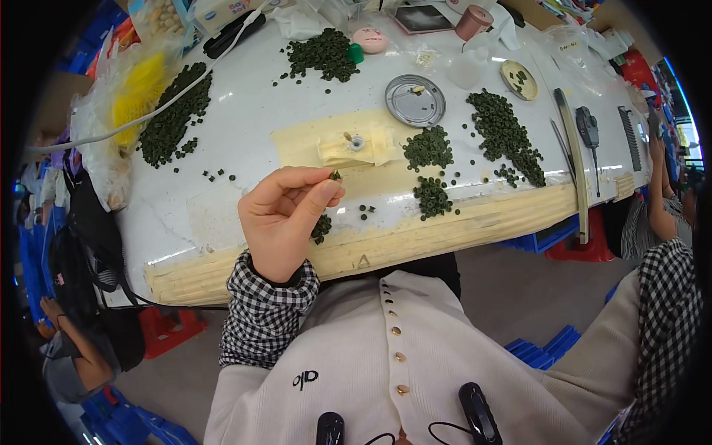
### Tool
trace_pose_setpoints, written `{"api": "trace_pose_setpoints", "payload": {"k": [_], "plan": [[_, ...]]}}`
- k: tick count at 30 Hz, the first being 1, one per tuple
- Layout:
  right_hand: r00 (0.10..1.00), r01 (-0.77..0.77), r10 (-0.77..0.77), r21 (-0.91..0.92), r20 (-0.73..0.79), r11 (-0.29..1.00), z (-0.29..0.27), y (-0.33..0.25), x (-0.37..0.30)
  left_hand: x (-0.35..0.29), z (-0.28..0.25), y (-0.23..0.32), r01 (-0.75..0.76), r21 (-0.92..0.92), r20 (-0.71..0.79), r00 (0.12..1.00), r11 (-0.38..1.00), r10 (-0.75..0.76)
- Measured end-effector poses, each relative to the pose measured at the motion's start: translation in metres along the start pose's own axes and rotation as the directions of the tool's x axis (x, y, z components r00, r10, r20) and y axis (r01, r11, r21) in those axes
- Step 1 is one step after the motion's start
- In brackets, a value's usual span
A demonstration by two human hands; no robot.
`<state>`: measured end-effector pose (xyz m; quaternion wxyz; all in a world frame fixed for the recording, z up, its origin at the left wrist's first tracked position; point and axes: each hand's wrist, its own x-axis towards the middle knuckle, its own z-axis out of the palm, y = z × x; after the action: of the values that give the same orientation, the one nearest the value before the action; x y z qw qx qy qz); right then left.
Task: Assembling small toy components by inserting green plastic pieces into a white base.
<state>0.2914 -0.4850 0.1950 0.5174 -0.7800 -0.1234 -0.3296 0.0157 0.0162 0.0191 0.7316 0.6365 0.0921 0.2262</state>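
Note:
Thumb and forefinger of my left hand (pixel 285 219) pinch a small dark green piece (pixel 335 176) above the table's front part. My other left fingers are curled in. Just beyond my fingertips is a tape-wrapped block (pixel 354 146) with a round metal part and a small peg on top, set on yellowish tape. Below the hand lies a small heap of green pieces (pixel 321 228), partly hidden by it. Two small heaps of round green pieces (pixel 428 148) (pixel 433 197) lie right of the block. My right hand is out of view; only its checkered sleeve (pixel 664 311) shows at the right edge.
Larger green heaps lie at the left (pixel 174 115), back (pixel 322 55) and right (pixel 504 133). A round metal lid (pixel 415 100) sits behind the block. A long flat bar (pixel 571 163) overhangs the padded front edge (pixel 363 256). Another person's arm (pixel 656 167) is at far right.

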Motion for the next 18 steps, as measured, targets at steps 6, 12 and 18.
{"api": "trace_pose_setpoints", "payload": {"k": [6, 12, 18], "plan": [[1.0, -0.015, 0.015, -0.027, 0.001, 1.0, -0.013, 0.001, 0.005, 0.002, 0.003, 0.002, 0.033, -0.04, 0.0, 0.999, 0.999, -0.033], [1.0, -0.022, 0.022, -0.037, -0.004, 0.999, -0.017, 0.005, 0.008, -0.001, 0.002, 0.001, -0.003, -0.059, -0.007, 1.0, 0.998, 0.003], [0.999, -0.036, 0.035, -0.037, -0.012, 0.999, -0.021, 0.008, 0.013, 0.0, 0.003, 0.002, 0.011, -0.007, -0.007, 1.0, 1.0, -0.011]]}}
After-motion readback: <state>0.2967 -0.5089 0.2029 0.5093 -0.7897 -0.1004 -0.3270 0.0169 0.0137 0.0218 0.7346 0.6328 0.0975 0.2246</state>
